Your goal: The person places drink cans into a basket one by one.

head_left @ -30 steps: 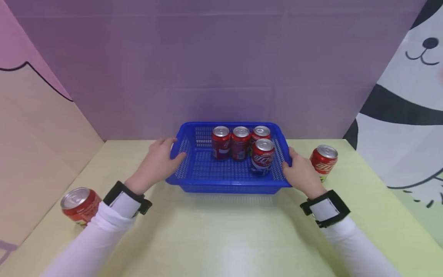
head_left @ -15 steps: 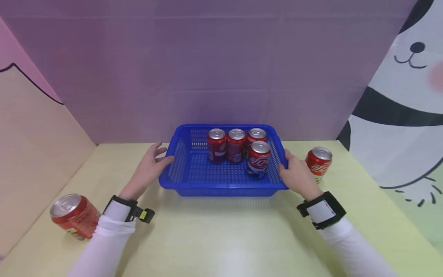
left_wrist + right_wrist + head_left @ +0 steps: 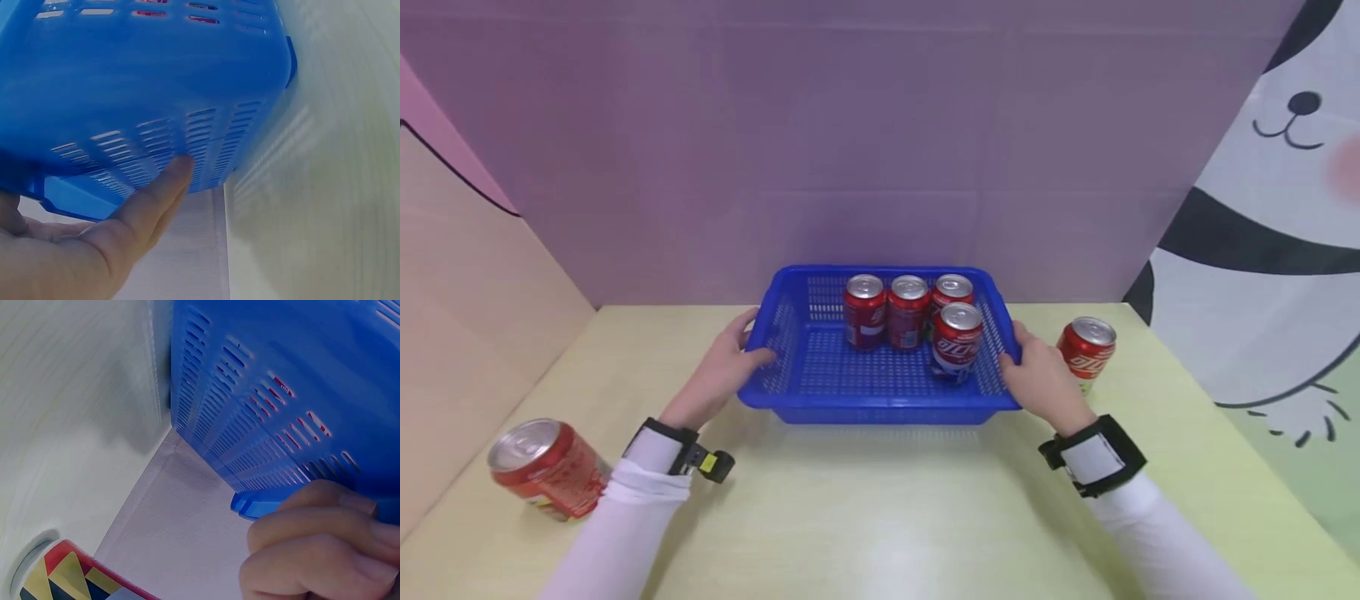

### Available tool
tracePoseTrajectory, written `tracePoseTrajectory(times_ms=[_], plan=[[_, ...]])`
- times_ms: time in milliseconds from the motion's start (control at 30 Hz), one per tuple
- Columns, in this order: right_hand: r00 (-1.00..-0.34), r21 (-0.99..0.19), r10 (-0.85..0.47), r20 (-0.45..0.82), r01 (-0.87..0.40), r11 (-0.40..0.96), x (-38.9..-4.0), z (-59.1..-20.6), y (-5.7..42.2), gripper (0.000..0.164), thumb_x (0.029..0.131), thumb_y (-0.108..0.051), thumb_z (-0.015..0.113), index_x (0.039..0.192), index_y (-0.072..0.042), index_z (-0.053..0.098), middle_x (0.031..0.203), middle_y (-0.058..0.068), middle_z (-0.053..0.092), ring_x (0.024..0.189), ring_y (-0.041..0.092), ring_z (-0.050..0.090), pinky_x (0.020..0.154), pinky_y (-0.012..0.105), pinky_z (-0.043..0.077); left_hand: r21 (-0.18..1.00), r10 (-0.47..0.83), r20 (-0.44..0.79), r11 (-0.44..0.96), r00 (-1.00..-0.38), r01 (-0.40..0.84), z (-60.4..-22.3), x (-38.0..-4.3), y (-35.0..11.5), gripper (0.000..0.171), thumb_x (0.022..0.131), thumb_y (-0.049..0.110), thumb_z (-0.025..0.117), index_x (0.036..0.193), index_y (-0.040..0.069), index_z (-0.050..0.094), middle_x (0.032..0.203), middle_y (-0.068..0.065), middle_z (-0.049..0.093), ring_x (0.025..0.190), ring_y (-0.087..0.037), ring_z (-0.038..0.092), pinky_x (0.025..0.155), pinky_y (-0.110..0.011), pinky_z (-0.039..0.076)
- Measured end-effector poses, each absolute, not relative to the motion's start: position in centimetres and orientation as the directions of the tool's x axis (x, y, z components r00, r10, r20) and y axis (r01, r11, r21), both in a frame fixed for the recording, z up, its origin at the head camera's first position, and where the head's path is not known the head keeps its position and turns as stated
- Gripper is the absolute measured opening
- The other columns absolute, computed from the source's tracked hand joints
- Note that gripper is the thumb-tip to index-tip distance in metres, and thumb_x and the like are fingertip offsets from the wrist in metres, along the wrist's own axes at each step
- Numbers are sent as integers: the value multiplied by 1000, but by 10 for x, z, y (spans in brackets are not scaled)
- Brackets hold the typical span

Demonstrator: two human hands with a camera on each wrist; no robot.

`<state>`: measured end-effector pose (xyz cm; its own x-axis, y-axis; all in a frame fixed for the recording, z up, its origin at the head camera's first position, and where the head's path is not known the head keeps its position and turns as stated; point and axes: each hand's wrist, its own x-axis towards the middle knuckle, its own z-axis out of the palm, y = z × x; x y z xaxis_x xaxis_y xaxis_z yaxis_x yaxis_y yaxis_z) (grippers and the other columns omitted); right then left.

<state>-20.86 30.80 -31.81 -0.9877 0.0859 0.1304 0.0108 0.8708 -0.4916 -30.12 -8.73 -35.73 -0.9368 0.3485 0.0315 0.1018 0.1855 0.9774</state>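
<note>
A blue plastic basket (image 3: pixel 880 414) with slotted walls sits on the table, against the purple backdrop. Inside stand several red soda cans (image 3: pixel 865 310), grouped toward its right half; the front can (image 3: pixel 957 343) is nearest the right wall. My left hand (image 3: pixel 718 375) grips the basket's left rim, thumb over the top. The left wrist view shows its fingers (image 3: pixel 147 209) reaching along the outside wall. At the right rim, my right hand (image 3: pixel 1047 379) holds on with the thumb above. Its fingers (image 3: pixel 319 550) curl under the rim in the right wrist view.
One red can (image 3: pixel 1086 350) stands on the table (image 3: pixel 880 500) just right of my right hand. Another can (image 3: pixel 550 471) is at the front left, partly covered by my left sleeve. The purple backdrop (image 3: pixel 850 150) rises directly behind the basket.
My left hand moved slightly off the left rim half a second ago and now has its thumb over it again. My right hand keeps its grip; the whole view shifted a little.
</note>
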Motion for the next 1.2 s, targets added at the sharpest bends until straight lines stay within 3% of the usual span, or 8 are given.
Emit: tracePoseTrajectory(times_ms=[167,300,433,567,667,767,967,1200], plan=[[-988,-470,77,135,4,883,-208,-316,309,60,99,-17,49,146,14,30,111,34,61,80,34,67,67,47,56,975,339,35,196,-940,107,-358,-302,-86,75,93,-2,50,157,4,12,135,-34,46,105,-45,59,80,-46,55],[-983,-452,94,156,14,892,-204,-305,318,66,102,-38,48,142,13,38,102,28,66,84,35,66,72,52,55,973,328,34,206,-944,107,-359,-303,-82,75,94,-1,49,157,3,10,136,-33,45,108,-46,57,85,-49,53],[-946,-392,147,289,23,920,-201,-288,337,74,99,-52,47,132,14,49,93,25,61,84,38,58,70,54,49,969,317,33,221,-948,108,-359,-302,-79,75,94,-1,49,157,4,9,138,-33,43,111,-46,56,88,-51,51],[-933,-321,171,316,64,945,-206,-271,361,79,94,-52,58,135,14,46,121,39,41,111,53,37,87,68,37,959,303,24,262,-953,108,-358,-299,-79,76,94,1,49,157,4,7,140,-32,41,112,-44,55,90,-52,49],[-965,-286,171,200,109,952,-216,-262,377,96,87,-61,62,144,11,35,139,44,20,124,60,19,93,78,24,955,293,16,278,-956,102,-356,-298,-81,76,94,2,49,157,4,6,141,-32,40,113,-43,54,91,-53,48],[-986,-268,159,52,139,953,-227,-260,391,111,79,-71,63,150,7,25,146,44,7,128,64,11,92,80,23,954,290,19,280,-957,103,-357,-298,-81,76,95,2,49,157,4,6,141,-32,40,114,-43,54,92,-53,48],[-985,-254,98,-145,133,958,-246,-273,404,122,69,-76,69,152,2,23,149,42,4,126,66,17,90,78,30,952,286,22,285,-958,107,-359,-298,-81,74,96,3,48,157,3,7,141,-33,40,114,-44,53,93,-54,47],[-985,-207,28,-169,63,976,-252,-291,404,106,68,-52,86,144,6,41,141,39,24,115,57,40,88,68,43,954,287,22,281,-958,106,-356,-297,-81,74,96,4,48,157,4,7,140,-32,41,115,-44,52,94,-56,46]])
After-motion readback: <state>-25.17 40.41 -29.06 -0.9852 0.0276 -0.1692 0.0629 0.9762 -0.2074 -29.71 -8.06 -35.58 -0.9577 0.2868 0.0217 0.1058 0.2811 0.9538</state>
